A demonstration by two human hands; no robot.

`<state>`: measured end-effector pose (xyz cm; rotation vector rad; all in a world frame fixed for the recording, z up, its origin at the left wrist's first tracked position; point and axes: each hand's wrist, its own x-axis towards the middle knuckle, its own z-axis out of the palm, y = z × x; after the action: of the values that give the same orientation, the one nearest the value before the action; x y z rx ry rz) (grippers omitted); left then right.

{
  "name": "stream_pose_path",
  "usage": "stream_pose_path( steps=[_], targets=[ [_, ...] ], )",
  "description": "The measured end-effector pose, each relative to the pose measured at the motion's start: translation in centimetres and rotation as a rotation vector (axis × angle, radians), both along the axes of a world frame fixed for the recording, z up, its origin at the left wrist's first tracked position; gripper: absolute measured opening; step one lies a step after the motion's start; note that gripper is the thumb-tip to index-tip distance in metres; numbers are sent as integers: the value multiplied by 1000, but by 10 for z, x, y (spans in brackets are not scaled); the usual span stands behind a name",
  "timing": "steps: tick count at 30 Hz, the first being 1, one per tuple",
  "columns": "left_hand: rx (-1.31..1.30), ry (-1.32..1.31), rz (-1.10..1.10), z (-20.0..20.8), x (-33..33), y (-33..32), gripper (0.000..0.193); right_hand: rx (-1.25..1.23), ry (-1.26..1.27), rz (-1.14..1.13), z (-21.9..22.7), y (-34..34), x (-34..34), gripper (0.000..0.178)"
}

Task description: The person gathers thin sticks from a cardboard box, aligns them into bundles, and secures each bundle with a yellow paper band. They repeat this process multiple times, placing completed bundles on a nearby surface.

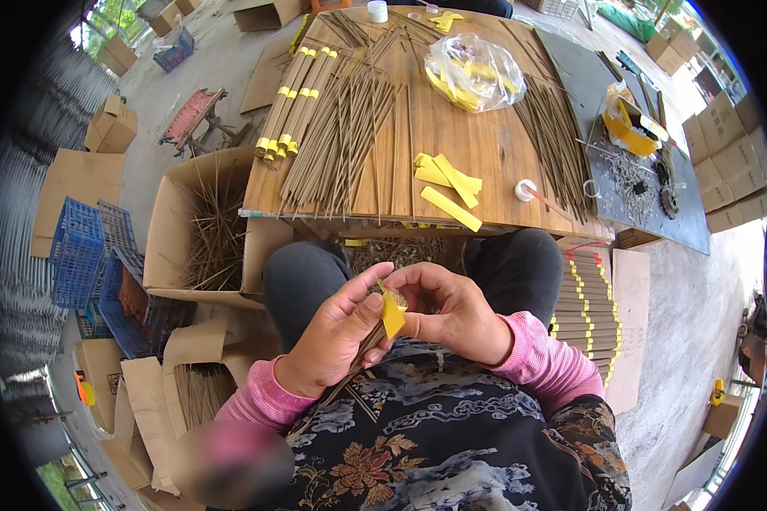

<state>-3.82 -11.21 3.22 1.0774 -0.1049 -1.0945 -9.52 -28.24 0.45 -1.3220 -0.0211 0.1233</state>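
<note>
Holding a yellow strip (393, 316) to a brown stick bundle (348, 378), above the lap (518, 271)!
Clasping bundle in left hand (337, 330), pinching strip with right hand (456, 313); facing a wooden table (503, 162) strewn with loose sticks (337, 145), hemmed in at left by a stick-filled carton (172, 221).

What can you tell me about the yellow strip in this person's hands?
The yellow strip is thin and paper-like, with a pointed lower corner. It lies at the upper end of a brown stick bundle, which the left hand holds; the right hand is at its right edge. Whether it wraps fully round is hidden.
</note>
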Motion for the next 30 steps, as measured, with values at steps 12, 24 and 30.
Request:
stream_pose_path(
  steps=[12, 24, 30],
  targets=[
    [-82, -2, 3, 1, -4, 0, 59, 50, 82, -1, 8, 2, 1, 24],
    [-80, -113, -50, 4, -3, -2, 66, -457, -672, -59, 7, -15, 16, 64],
    [-29, -116, 24, -1, -3, 1, 67, -320, -308, -95, -5, -8, 1, 49]
  ],
)
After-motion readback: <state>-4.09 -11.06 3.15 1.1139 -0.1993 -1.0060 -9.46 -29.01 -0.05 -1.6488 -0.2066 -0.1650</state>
